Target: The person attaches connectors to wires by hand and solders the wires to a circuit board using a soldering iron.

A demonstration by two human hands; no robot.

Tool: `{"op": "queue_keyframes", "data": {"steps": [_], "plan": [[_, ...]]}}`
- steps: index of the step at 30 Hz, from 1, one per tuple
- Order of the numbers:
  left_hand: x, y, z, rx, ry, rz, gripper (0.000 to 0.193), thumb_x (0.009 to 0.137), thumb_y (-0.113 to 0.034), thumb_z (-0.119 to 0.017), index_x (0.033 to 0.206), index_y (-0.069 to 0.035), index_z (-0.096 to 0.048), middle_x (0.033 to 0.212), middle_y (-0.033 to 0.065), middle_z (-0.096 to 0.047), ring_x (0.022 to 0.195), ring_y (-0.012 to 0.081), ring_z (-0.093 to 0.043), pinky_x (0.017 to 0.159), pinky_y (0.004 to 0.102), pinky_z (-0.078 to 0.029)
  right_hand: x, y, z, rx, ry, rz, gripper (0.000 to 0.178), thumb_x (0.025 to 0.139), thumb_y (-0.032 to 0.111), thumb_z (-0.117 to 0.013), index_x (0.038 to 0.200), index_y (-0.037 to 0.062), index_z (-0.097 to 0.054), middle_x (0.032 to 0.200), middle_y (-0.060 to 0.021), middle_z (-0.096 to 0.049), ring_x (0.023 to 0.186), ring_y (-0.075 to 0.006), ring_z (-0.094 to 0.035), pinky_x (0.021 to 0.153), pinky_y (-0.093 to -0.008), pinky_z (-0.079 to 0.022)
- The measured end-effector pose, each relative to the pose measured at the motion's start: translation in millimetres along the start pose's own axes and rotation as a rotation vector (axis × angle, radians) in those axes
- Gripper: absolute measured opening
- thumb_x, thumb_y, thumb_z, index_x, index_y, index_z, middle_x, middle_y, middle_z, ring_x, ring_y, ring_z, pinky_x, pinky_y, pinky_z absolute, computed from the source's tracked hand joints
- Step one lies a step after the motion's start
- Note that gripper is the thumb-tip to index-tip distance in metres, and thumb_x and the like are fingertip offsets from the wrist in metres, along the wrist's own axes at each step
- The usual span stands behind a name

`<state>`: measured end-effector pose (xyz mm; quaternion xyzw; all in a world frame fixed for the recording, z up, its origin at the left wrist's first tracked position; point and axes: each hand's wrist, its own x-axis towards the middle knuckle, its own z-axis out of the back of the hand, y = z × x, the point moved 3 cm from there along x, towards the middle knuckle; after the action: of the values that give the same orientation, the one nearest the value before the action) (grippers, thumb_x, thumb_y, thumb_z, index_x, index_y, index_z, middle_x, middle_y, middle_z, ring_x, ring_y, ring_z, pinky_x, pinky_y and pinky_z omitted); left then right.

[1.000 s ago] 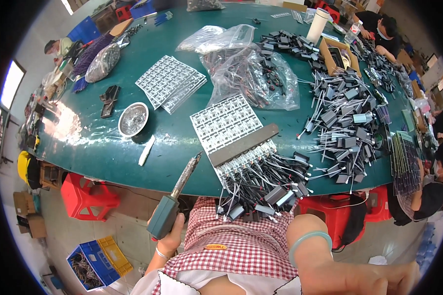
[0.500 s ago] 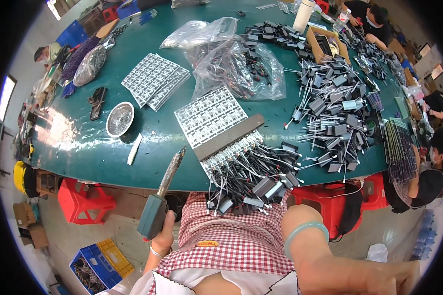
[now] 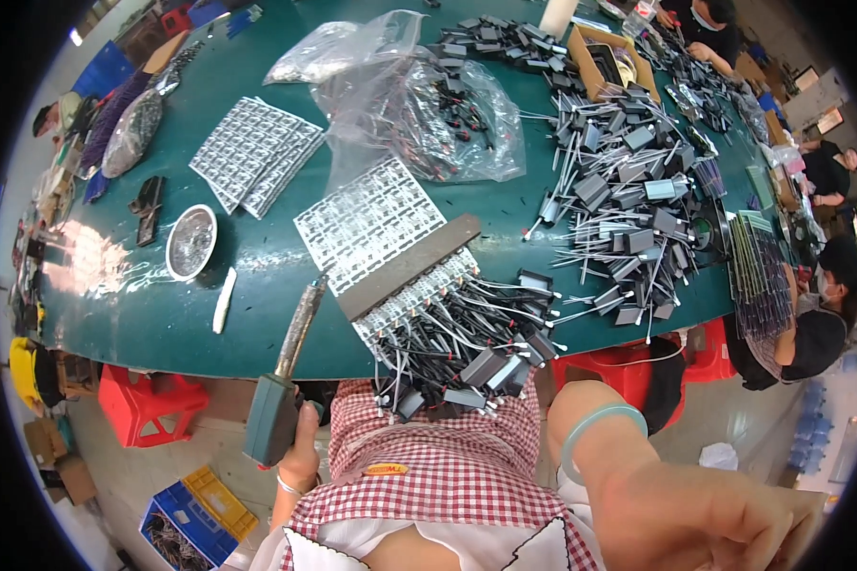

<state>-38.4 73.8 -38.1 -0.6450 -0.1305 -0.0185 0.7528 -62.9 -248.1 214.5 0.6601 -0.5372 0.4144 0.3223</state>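
While gripping a soldering gun (image 3: 272,421) at lower left, holding the right hand (image 3: 719,514) at lower right

Grasping the gun's dark grey-green body with the left hand (image 3: 300,455), with thumb alongside and other fingers mostly hidden. Pointing the metal tip (image 3: 320,285) at the left edge of a white circuit-board panel (image 3: 369,221) in mid-frame; cannot tell whether touching. Curling the right fingers near the camera; cannot tell whether grasping anything. Note a dark bar (image 3: 411,269) across the panel, cabled boxes (image 3: 486,366) below, a bowl (image 3: 169,255) at left.
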Motion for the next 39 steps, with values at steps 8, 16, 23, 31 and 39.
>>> {"op": "queue_keyframes", "data": {"steps": [8,16,23,31,39], "plan": [[25,-16,-25,-0.08,-0.026,0.039,0.035,0.089,0.005,-0.064,0.123,0.006,-0.061,0.131,0.0171,-0.061,0.066,0.0117,-0.052,0.057,0.0245,-0.043,-17,-80,132,-1.597,0.311,-0.196,0.024,0.084,-0.007,-0.071,0.106,0.0032,-0.068,0.104,-0.0105,-0.064,0.09,-0.0188,-0.061,0.071,-0.0256,-0.051],[35,3,-45,-0.081,0.053,-0.043,0.036,0.089,0.006,-0.062,0.125,0.008,-0.06,0.132,0.0197,-0.061,0.066,0.0122,-0.053,0.056,0.0248,-0.043,-116,-142,288,-2.224,0.982,-1.109,0.021,0.091,0.023,-0.069,0.089,0.002,-0.065,0.08,-0.021,-0.071,0.078,-0.0453,-0.07,0.066,-0.051,-0.057],[43,-5,-51,-0.115,0.07,0.011,0.037,0.089,0.009,-0.061,0.126,0.007,-0.059,0.132,0.0196,-0.061,0.065,0.0124,-0.054,0.053,0.0245,-0.043,-124,-149,273,-1.984,0.955,-1.198,0.018,0.083,0.016,-0.075,0.09,0.0024,-0.067,0.078,-0.0167,-0.071,0.077,-0.0343,-0.072,0.068,-0.045,-0.055],[40,11,-42,0.039,0.106,-0.021,0.037,0.088,0.009,-0.063,0.125,0.007,-0.06,0.131,0.0193,-0.06,0.066,0.0126,-0.056,0.054,0.0247,-0.044,-126,-139,253,-1.695,0.676,-1.449,0.018,0.082,0.013,-0.075,0.097,0.005,-0.072,0.081,-0.0116,-0.075,0.08,-0.0321,-0.072,0.072,-0.0415,-0.055],[36,8,-44,0.083,0.157,0.002,0.038,0.088,0.007,-0.065,0.125,0.006,-0.06,0.127,0.0176,-0.061,0.066,0.0137,-0.056,0.054,0.0266,-0.045,-117,-121,225,-1.646,0.768,-0.937,0.008,0.083,0.001,-0.07,0.089,0.0032,-0.065,0.085,-0.0112,-0.063,0.083,-0.0318,-0.06,0.072,-0.0428,-0.048]]}}
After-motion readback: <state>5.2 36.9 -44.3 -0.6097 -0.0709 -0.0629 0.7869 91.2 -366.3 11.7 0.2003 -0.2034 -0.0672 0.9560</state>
